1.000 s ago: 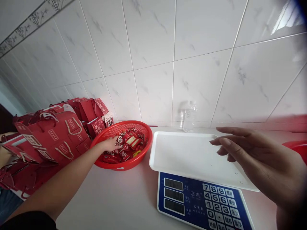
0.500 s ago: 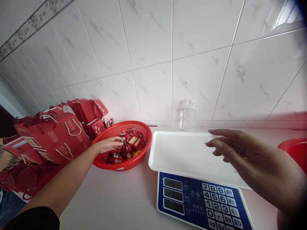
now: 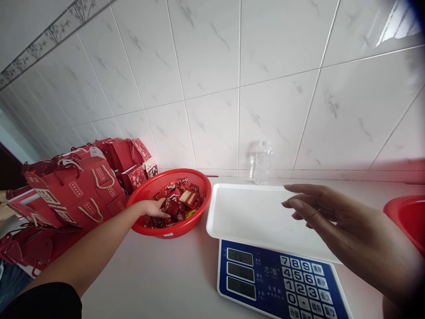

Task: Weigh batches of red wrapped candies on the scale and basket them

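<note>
My left hand [image 3: 153,208] reaches into a red round basket [image 3: 195,179] filled with several small red candy packets [image 3: 181,200]. Its fingers curl down among the packets and close on some of them. My right hand [image 3: 332,219] hovers above the right part of the white weighing tray [image 3: 252,212] of a blue digital scale [image 3: 282,283]. Its fingers are stretched out and apart, and nothing is in them. The tray under it carries nothing.
A heap of red gift bags with rope handles [image 3: 73,186] lies at the left against the tiled wall. A clear plastic bottle [image 3: 262,163] stands behind the tray. Part of another red basket [image 3: 407,219] shows at the right edge. Pale counter [image 3: 159,274] lies in front.
My left hand has dug deeper into the candy packets and curled its fingers round some. My right hand has drifted slightly left over the tray.
</note>
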